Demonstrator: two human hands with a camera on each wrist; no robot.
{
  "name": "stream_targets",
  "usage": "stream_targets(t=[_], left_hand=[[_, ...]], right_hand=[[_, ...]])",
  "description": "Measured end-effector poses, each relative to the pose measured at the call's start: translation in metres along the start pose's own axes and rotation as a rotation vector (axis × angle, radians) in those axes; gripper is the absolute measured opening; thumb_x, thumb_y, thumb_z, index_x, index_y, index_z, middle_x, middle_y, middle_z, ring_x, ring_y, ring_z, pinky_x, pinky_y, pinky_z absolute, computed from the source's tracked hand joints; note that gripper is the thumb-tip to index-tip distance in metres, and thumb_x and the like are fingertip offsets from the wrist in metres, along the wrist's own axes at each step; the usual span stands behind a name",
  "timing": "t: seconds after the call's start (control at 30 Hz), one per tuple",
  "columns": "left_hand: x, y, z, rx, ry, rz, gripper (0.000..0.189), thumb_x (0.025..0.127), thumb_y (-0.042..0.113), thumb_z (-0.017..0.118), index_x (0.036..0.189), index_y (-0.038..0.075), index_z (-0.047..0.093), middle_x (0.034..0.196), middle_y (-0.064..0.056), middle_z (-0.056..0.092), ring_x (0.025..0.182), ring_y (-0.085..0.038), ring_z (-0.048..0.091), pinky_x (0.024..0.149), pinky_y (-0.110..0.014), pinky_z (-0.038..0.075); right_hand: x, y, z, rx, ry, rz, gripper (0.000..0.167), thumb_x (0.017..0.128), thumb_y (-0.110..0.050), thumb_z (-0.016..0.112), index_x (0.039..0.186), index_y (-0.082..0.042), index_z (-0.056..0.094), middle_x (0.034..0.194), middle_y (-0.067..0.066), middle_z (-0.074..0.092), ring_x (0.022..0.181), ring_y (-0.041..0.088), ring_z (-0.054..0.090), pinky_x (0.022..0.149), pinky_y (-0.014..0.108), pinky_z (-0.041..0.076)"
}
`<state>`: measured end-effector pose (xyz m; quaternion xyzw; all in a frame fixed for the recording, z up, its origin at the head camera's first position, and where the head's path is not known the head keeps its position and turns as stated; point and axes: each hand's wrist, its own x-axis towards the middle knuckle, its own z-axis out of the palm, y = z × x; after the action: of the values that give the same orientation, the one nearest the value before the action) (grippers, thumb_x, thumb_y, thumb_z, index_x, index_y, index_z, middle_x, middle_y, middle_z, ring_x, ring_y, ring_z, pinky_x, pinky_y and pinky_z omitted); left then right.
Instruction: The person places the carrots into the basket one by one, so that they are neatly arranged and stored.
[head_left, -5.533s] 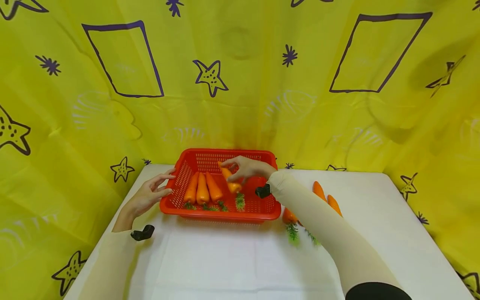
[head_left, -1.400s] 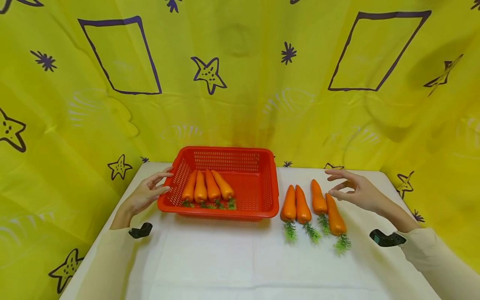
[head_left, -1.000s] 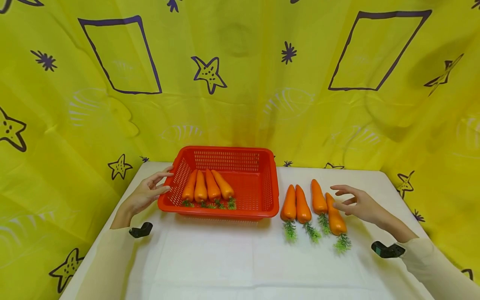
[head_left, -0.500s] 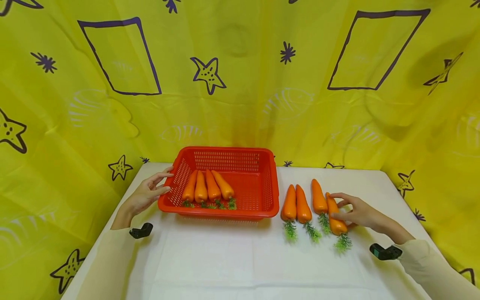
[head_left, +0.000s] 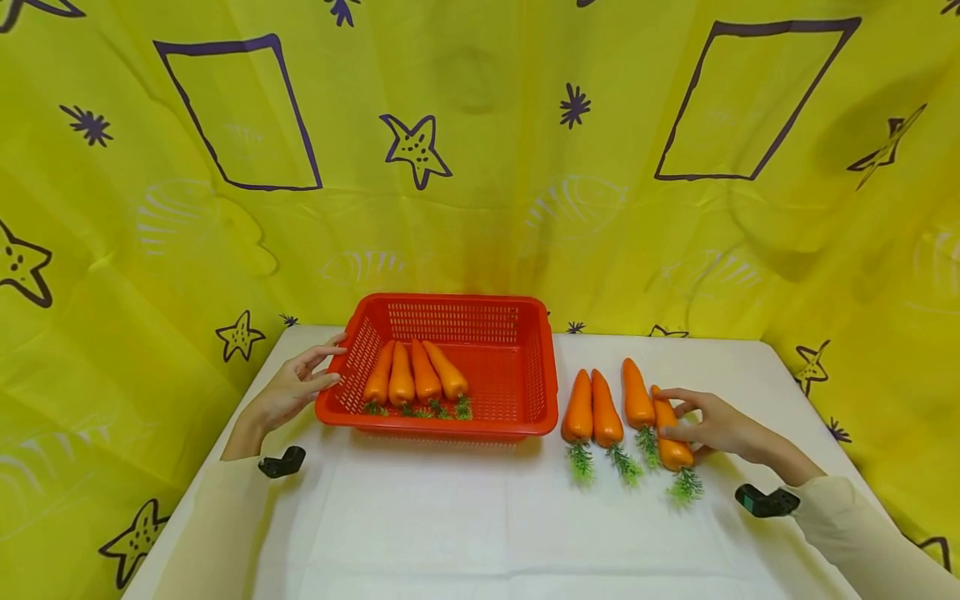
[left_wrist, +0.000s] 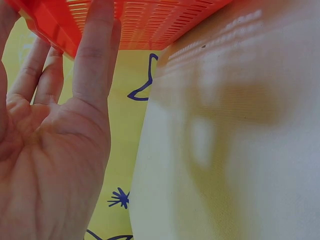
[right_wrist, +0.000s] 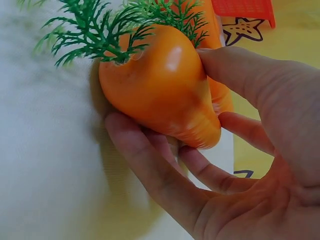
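Note:
On the far right of the table, my right hand (head_left: 716, 423) grips the rightmost carrot (head_left: 674, 454), thumb on one side and fingers curled under the other. The right wrist view shows that orange carrot (right_wrist: 157, 80) close up, its green leafy top toward the camera. My left hand (head_left: 285, 392) touches the left end of a red plastic basket (head_left: 442, 428), its fingers extended and apart; the left wrist view has this hand (left_wrist: 55, 140) below the basket's slotted wall (left_wrist: 150, 22). Inside the basket, several carrots (head_left: 401, 375) lie side by side on its left half.
Three more carrots lie left of the gripped one: one close beside it (head_left: 637, 400), then a pair (head_left: 606, 417) near the basket's right wall. A white cloth (head_left: 420, 517) covers the table. Behind hangs a yellow curtain (head_left: 480, 225) with drawn stars.
My right hand has left the basket, where a fourth carrot now lies, moved right and down, and taken hold of the rightmost carrot. My left hand stays at the basket.

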<state>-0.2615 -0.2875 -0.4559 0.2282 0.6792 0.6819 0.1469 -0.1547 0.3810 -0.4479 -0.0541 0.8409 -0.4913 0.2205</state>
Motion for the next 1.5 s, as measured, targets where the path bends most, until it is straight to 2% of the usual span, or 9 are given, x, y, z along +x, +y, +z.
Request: stream_targets(t=[0.43, 0.8, 1.03, 1.27, 1.5], left_hand=[[-0.001, 0.000, 0.000, 0.006, -0.004, 0.017, 0.041, 0.102, -0.008, 0.055, 0.142, -0.008, 0.046, 0.172, -0.010, 0.012, 0.156, -0.040, -0.002, 0.101, -0.024, 0.051], [0.000, -0.001, 0.000, 0.004, 0.005, 0.008, 0.042, 0.102, -0.006, 0.056, 0.143, -0.007, 0.046, 0.172, -0.009, 0.011, 0.156, -0.041, 0.001, 0.102, -0.025, 0.051], [0.001, -0.001, 0.000, 0.020, 0.002, 0.011, 0.042, 0.102, -0.007, 0.055, 0.143, -0.008, 0.046, 0.172, -0.011, 0.010, 0.155, -0.042, 0.002, 0.102, -0.025, 0.051], [0.002, -0.002, -0.001, 0.015, -0.002, 0.011, 0.043, 0.102, -0.008, 0.054, 0.144, -0.007, 0.045, 0.172, -0.011, 0.009, 0.156, -0.041, 0.000, 0.103, -0.025, 0.050], [0.001, -0.003, -0.001, 0.025, 0.005, 0.011, 0.043, 0.102, -0.006, 0.056, 0.144, -0.007, 0.045, 0.172, -0.011, 0.011, 0.156, -0.040, 0.003, 0.103, -0.025, 0.051]], right_hand=[[0.001, -0.004, 0.001, -0.017, 0.001, 0.004, 0.085, 0.093, -0.015, 0.077, 0.158, 0.007, 0.026, 0.130, 0.041, 0.044, 0.074, 0.029, 0.068, 0.066, 0.042, 0.063], [0.001, -0.006, -0.001, -0.050, -0.003, 0.008, 0.080, 0.096, -0.014, 0.074, 0.155, 0.012, 0.027, 0.130, 0.043, 0.043, 0.080, 0.025, 0.068, 0.067, 0.042, 0.063], [-0.002, -0.009, -0.005, -0.098, -0.003, 0.026, 0.078, 0.094, -0.014, 0.076, 0.153, 0.011, 0.032, 0.130, 0.041, 0.045, 0.081, 0.026, 0.066, 0.066, 0.039, 0.062], [-0.008, -0.022, -0.017, -0.087, -0.027, -0.034, 0.076, 0.093, -0.009, 0.075, 0.153, 0.011, 0.033, 0.135, 0.045, 0.037, 0.074, 0.029, 0.067, 0.067, 0.041, 0.063], [-0.015, -0.042, -0.038, -0.105, -0.014, -0.089, 0.075, 0.094, -0.013, 0.075, 0.155, 0.004, 0.035, 0.144, 0.044, 0.033, 0.090, 0.027, 0.070, 0.071, 0.041, 0.063]])
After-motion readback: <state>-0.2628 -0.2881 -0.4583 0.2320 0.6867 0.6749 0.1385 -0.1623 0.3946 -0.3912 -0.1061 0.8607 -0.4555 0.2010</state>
